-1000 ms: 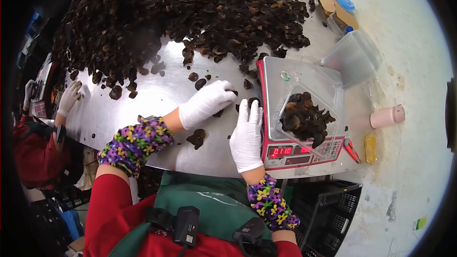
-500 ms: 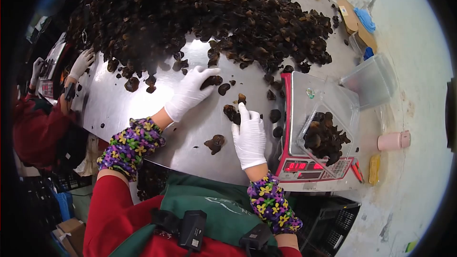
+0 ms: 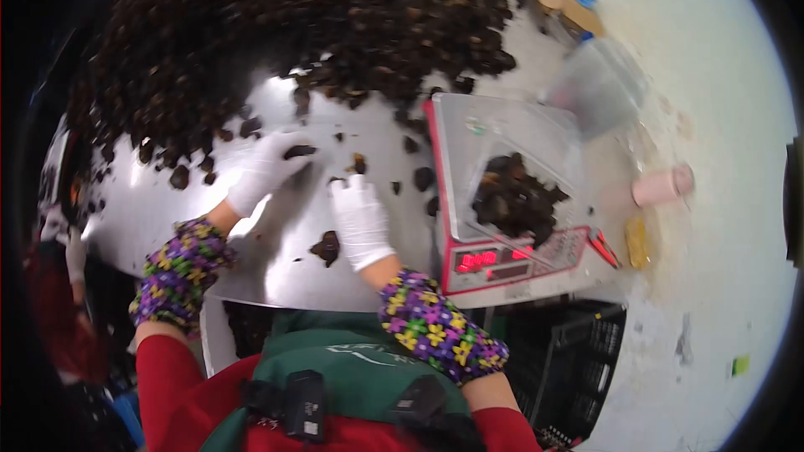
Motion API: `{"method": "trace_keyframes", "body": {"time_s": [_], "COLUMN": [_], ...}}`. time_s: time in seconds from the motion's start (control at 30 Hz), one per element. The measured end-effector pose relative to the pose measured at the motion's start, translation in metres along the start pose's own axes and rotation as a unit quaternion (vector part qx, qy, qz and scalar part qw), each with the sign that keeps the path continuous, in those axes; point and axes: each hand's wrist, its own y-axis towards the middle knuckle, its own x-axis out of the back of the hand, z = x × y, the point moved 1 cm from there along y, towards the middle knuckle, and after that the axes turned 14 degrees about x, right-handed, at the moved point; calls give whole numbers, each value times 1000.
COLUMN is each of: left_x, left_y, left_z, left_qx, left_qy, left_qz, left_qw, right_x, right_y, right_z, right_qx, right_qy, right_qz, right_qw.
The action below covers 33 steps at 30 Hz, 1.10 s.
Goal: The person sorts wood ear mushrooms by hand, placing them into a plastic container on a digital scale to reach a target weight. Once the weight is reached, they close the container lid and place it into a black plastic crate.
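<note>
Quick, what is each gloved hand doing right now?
Left hand: fingers on a dark mushroom piece; whether it grips is unclear.
Right hand: open, flat on the table, holding nothing.

White-gloved left hand (image 3: 266,169) and white-gloved right hand (image 3: 360,219) over a shiny silver metal table (image 3: 209,234); purple sleeves (image 3: 431,335) patterned with yellow and green flowers; dark brown dried fungus heap (image 3: 276,42); red-framed scale with glowing red digits (image 3: 486,261); pink cup (image 3: 662,187)
</note>
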Motion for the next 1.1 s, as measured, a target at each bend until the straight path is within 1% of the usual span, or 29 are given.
{"method": "trace_keyframes", "body": {"time_s": [0.07, 0.13, 0.17, 0.23, 0.27, 0.3, 0.37, 0.43, 0.5, 0.57, 0.6, 0.63, 0.67, 0.7, 0.73, 0.77, 0.8, 0.83, 0.87, 0.9, 0.93, 0.97, 1.03, 1.1], "left_x": [9, 3, -1, -13, -20, -24, -26, -26, -24, -16, -16, -17, -18, -28, -31, -41, -51, -76, -80, -104, -112, -120, -128, -125], "left_y": [3, 1, -2, -5, -10, -13, -15, -17, -17, -18, -18, -16, -16, -6, -6, 0, 4, 15, 14, 20, 18, 16, 11, -2], "left_z": [-5, -15, -20, -10, -8, -5, 3, -3, -8, -58, -86, -110, -144, -156, -188, -207, -226, -234, -253, -257, -265, -268, -265, -259], "left_qx": [17, 25, 31, -28, -26, -29, -5, 2, 56, -13, -53, -30, -4, -99, -101, -130, -168, -247, -255, -271, -252, -234, -247, -264], "left_qy": [75, 67, 58, 102, 100, 102, 140, 136, 90, 44, -1, -20, -101, -81, -113, -122, -104, -135, -84, -58, 0, 52, 73, 31], "left_qz": [24, 33, 35, 47, 30, 32, 30, 32, 27, 1, -27, -12, 10, -24, -7, -3, -7, -33, -7, -20, 4, 35, -8, -111], "left_qw": [997, 997, 997, 993, 994, 994, 990, 990, 994, 999, 998, 999, 995, 991, 988, 984, 980, 959, 963, 961, 968, 970, 966, 958], "right_x": [-7, -3, 1, -2, -2, 0, 3, 35, 79, 135, 169, 196, 211, 223, 229, 232, 234, 235, 238, 236, 237, 235, 233, 233], "right_y": [5, 10, 14, 18, 17, 14, 6, -12, -36, -63, -75, -85, -94, -101, -107, -112, -117, -118, -121, -126, -130, -135, -142, -147], "right_z": [1, 2, 4, 2, 2, 3, 5, 11, 8, -7, -16, -28, -45, -60, -74, -88, -98, -106, -107, -113, -111, -115, -112, -109], "right_qx": [-22, -35, -45, -50, -43, -46, -17, -26, 23, 68, 43, 20, 4, -12, -41, -68, -70, -62, -76, -74, -105, -83, -115, -100], "right_qy": [-11, -33, -34, 12, 5, 6, 0, 2, 60, 35, 43, 49, 32, 12, 21, 29, 13, 5, -5, -25, 30, 4, 40, -28], "right_qz": [-10, -29, -19, 4, 8, 6, -6, -23, -117, -183, -193, -201, -229, -257, -255, -252, -240, -228, -218, -221, -220, -238, -248, -256], "right_qw": [1000, 998, 998, 999, 999, 999, 1000, 999, 991, 980, 979, 978, 973, 966, 966, 965, 968, 972, 973, 972, 969, 968, 961, 961]}}
